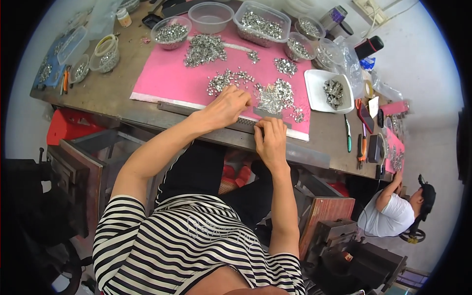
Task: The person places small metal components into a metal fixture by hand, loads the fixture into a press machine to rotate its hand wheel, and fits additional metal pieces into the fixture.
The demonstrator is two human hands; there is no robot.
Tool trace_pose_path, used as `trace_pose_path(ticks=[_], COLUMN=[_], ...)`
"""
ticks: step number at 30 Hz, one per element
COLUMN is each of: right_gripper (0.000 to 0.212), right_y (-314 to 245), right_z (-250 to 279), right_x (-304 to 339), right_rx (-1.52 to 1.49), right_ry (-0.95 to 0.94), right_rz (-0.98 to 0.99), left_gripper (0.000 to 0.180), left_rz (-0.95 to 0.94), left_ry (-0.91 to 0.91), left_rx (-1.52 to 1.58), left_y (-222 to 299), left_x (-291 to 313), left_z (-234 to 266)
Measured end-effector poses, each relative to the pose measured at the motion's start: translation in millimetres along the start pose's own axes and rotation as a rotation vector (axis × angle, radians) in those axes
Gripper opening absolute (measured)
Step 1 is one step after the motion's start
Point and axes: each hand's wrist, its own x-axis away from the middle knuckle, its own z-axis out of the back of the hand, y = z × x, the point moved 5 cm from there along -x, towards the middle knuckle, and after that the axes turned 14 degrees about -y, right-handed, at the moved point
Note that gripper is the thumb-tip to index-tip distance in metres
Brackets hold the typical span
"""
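Note:
My left hand (228, 104) is closed in a pinch just in front of a pile of small shiny metal pieces (227, 82). Whatever its fingertips hold is hidden or too small to make out. My right hand (272, 136) has its fingers bent together at the right end of a long dark metal bar (241, 123), which lies along the table's front edge. What the right fingers grip, if anything, does not show. Beyond that hand, thin silver pins (268, 101) lie in a heap beside more small metal pieces (283, 88). A pink cloth (162, 78) lies under the piles.
Clear plastic tubs of metal pieces, one a round tub (171, 37), line the back. To the right are a white square dish (314, 93), a green-handled tool (349, 140) and orange-handled pliers (362, 147). A co-worker (391, 214) sits far right. Below left is a red stool (69, 129).

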Motion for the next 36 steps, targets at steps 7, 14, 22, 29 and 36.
trace_pose_path(ticks=[7,14,22,29,36], right_gripper=[0.012,0.006,0.008,0.006,0.014], right_y=[15,96,109,94,12], right_z=[8,36,22,27,10], right_x=[4,6,-13,-14,-11], right_rx=[-0.075,0.078,0.204,0.286,-0.182], right_ry=[0.032,0.156,0.079,0.091,-0.074], right_rz=[-0.022,-0.369,-0.422,-0.34,-0.024], left_gripper=[0.005,0.006,0.007,0.006,0.005], left_rz=[0.024,0.062,0.204,0.19,0.135], left_ry=[-0.055,-0.053,-0.015,-0.033,0.076], left_rx=[-0.116,-0.114,-0.132,-0.104,-0.201], left_y=[0,-5,-5,-9,-5], left_x=[4,6,10,10,12], left_z=[3,1,6,5,5])
